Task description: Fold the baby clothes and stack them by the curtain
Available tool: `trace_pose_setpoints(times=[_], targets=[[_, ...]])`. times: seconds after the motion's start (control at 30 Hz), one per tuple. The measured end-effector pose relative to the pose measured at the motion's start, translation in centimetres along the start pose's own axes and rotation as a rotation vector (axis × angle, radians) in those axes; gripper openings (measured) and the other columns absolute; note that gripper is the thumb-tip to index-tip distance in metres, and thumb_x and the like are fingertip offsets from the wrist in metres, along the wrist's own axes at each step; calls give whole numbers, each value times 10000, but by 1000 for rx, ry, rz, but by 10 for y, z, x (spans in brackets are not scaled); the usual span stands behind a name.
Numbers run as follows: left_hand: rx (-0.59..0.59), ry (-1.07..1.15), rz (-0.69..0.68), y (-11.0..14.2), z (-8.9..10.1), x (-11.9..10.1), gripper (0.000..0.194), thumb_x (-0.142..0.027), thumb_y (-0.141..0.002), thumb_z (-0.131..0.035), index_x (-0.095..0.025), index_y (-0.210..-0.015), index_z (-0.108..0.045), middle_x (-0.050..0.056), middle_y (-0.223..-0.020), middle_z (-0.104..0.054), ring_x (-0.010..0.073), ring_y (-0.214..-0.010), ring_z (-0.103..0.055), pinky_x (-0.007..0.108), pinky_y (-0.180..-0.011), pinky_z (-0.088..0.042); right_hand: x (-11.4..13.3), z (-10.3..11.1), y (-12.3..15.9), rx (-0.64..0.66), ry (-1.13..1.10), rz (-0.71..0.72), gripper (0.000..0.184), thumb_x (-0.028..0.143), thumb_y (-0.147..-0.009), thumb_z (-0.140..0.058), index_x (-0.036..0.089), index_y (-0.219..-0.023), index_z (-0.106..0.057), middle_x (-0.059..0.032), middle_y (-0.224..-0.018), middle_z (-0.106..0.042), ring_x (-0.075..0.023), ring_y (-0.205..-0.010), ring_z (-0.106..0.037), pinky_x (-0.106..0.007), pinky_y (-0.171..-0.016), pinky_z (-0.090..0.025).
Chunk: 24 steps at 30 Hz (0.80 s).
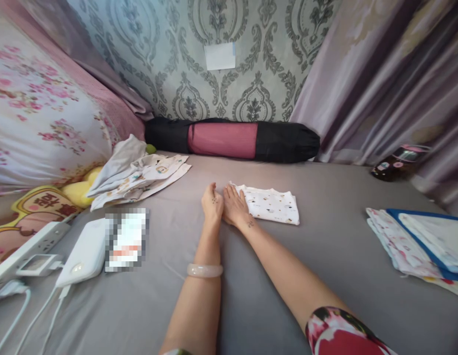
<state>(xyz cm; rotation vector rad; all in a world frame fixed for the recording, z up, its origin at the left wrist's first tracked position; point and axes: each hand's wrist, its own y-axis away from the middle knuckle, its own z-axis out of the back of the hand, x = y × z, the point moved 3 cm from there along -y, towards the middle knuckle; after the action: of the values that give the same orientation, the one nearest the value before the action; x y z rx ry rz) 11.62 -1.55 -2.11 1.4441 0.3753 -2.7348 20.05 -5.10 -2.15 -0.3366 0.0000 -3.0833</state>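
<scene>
A folded white cloth garment (273,204) with small yellow and dark prints lies flat on the grey bed sheet. My right hand (234,204) rests palm down on its left end, fingers stretched out and held flat. Just left of it, my left hand (213,203) stands on its edge at the cloth's left side, close against the right hand. The fingers of the left hand are mostly hidden, so their grip does not show. A pale bangle (204,270) circles the left wrist.
Crumpled printed clothes (140,180) lie left, near a power strip (40,241), a white power bank (84,251) and a pixelated object (127,239). Folded clothes (406,241) and a dark bottle (397,162) are right. A black-and-pink roll bag (223,140) lies along the wall.
</scene>
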Motion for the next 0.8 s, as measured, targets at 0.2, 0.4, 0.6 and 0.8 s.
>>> trace_pose_setpoints(times=[0.2, 0.4, 0.6, 0.8], targets=[[3, 50, -16, 0, -3, -4, 384, -146, -892, -373, -104, -1190, -613, 155, -1178, -671, 242, -1143, -608, 377, -1005, -454, -1, 5, 0, 45, -24, -4, 644, 273, -919, -328, 38, -1507, -212, -135, -1592, -135, -245, -1466, -82, -471, -1170, -82], [14, 108, -95, 2, -7, -13, 346, -174, -918, -374, -140, -1174, -604, 124, -1137, -691, 216, -1081, -638, 358, -973, -471, -16, 23, 14, -80, -78, 7, 563, 283, -970, -252, 95, -1501, -268, -120, -1582, -199, -227, -1457, -141, -458, -1169, -57], [140, 80, -319, 16, -23, -29, 355, -163, -931, -363, -174, -1238, -541, 92, -1141, -692, 179, -1074, -636, 325, -975, -466, -53, 29, 39, -167, -24, -92, 546, 331, -992, -223, 96, -1469, -348, -134, -1545, -301, -249, -1440, -201, -485, -1162, -64], [349, -145, -618, 38, -52, -39, 373, -149, -925, -354, -164, -1269, -496, 132, -1198, -648, 205, -1144, -595, 368, -1000, -446, -79, 25, 53, -145, -14, -135, 542, 327, -995, -205, 113, -1469, -355, -119, -1548, -299, -249, -1440, -205, -494, -1160, -82]])
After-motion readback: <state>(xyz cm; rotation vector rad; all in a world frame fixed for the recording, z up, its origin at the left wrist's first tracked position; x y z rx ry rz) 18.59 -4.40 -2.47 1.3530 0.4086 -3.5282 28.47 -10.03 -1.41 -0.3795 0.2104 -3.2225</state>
